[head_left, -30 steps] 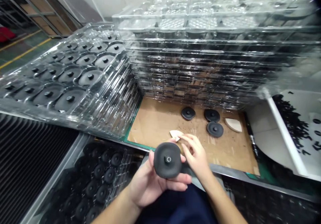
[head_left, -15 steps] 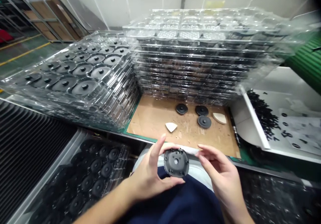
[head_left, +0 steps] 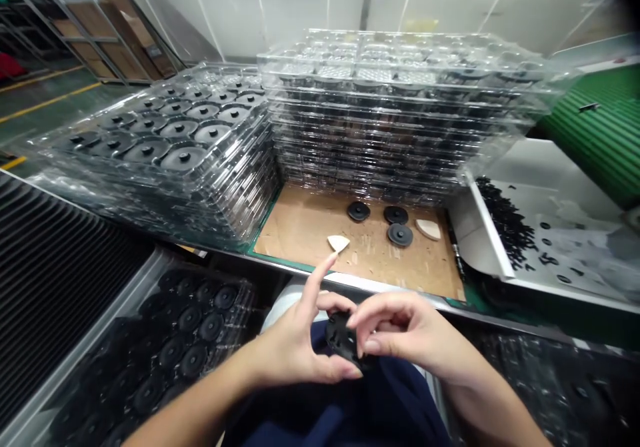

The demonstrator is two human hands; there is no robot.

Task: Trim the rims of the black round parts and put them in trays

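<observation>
Over the lap [head_left: 345,427], the left hand [head_left: 290,352] grips a disc [head_left: 340,335], forefinger [head_left: 315,287] raised.

Bare L hand [head_left: 295,350]: C-shaped hold, index finger [head_left: 319,279] extended fwd, nearly straight; next finger bent, L thumb [head_left: 336,368] stretched inward below. Bare R hand [head_left: 407,323] close beside it, w/ fingers curled & R thumb [head_left: 387,345] near the fingertips; exact pinch at tips unclear. Bare L forearm [head_left: 210,393] angles in from lower L of view; bare R forearm [head_left: 495,387] from lower R. Both wrists bare, hands low & approx. central.
</observation>
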